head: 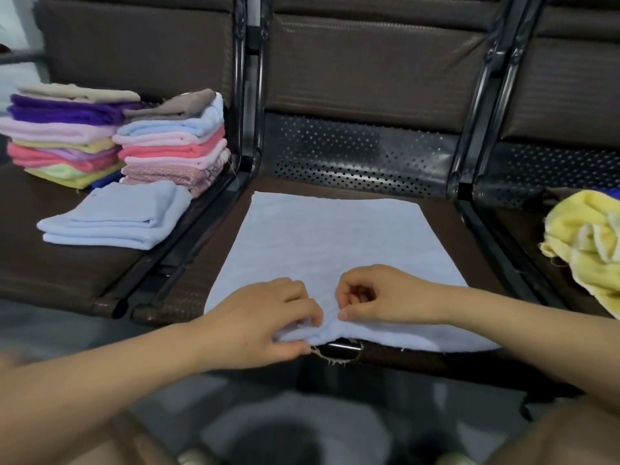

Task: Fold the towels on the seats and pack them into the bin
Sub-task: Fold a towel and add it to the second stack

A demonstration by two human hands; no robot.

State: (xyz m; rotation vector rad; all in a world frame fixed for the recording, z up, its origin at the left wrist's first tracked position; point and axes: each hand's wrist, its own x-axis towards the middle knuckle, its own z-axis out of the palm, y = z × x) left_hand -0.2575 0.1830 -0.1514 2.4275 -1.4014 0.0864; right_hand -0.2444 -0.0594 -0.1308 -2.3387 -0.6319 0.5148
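Note:
A pale blue towel [332, 239] lies spread flat on the middle seat [235, 209]. At the middle of its near edge, my left hand [268, 317] pinches the cloth between thumb and fingers. Close beside it, my right hand [379, 293] pinches the same edge with curled fingers. The edge bunches up slightly between the two hands. A folded pale blue towel [117, 216] rests on the left seat. No bin is in view.
Two stacks of folded towels [67, 132] [177, 142] in many colours stand at the back of the left seat. A crumpled yellow towel [583, 236] lies on the right seat. Black metal armrests [248, 95] [483, 105] divide the seats. The seat's front edge is torn [339, 354].

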